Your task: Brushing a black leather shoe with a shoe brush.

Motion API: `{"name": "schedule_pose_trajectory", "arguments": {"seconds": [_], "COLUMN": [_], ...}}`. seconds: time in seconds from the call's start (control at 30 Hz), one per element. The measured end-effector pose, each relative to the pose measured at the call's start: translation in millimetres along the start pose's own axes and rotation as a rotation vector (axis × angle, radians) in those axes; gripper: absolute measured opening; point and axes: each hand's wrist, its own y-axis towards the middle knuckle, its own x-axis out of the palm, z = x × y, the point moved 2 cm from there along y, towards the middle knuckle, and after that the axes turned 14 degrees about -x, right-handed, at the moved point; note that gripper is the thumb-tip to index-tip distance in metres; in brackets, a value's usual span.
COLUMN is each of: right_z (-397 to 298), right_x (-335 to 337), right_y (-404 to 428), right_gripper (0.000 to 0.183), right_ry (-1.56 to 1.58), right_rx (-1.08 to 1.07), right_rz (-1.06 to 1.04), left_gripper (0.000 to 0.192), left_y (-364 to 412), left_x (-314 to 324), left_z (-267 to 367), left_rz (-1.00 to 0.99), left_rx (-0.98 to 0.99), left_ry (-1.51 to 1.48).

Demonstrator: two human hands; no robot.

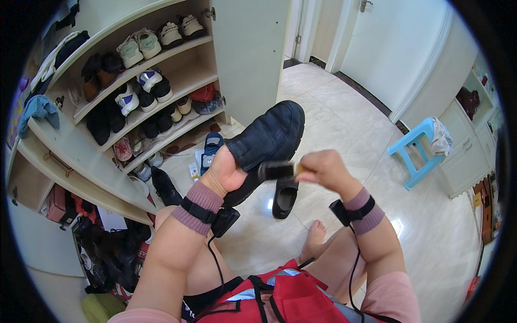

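Note:
My left hand (228,171) is pushed into the opening of a black leather slip-on shoe (266,133) and holds it up, toe pointing away and to the right. My right hand (325,171) grips a shoe brush (276,170) with dark bristles. Motion blurs the brush, which is close to the shoe's lower side; whether the bristles touch it I cannot tell. Below the brush, a black shoe (284,200) stands on the tiled floor, partly covered in view. The fingers of my left hand are hidden inside the held shoe.
At left stands an open shoe cabinet (190,64) with several pairs on its shelves. Blue slippers (212,147), a small box (194,171) and a dark shoe (164,186) lie before it. A blue plastic stool (418,153) bearing a cloth (441,137) stands right.

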Motion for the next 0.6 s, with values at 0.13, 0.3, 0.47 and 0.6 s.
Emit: {"name": "schedule_pose_trajectory", "arguments": {"seconds": [0.13, 0.3, 0.47, 0.6], "right_z": [34, 18, 14, 38], "right_x": [-27, -15, -11, -33], "right_y": [-22, -18, -8, -27], "right_gripper": [0.029, 0.035, 0.032, 0.028], "right_ry": [-0.132, 0.009, -0.086, -0.104], "right_rx": [0.341, 0.179, 0.108, 0.419], "right_rz": [0.238, 0.113, 0.054, 0.265], "left_gripper": [0.045, 0.045, 0.045, 0.045], "left_y": [4, 4, 3, 6], "left_x": [9, 3, -1, 5], "left_z": [-8, -5, -4, -13], "left_rz": [0.039, 0.034, 0.022, 0.025], "left_rx": [-0.073, -0.066, -0.027, -0.117], "left_ry": [0.0, 0.008, 0.029, 0.008]}}
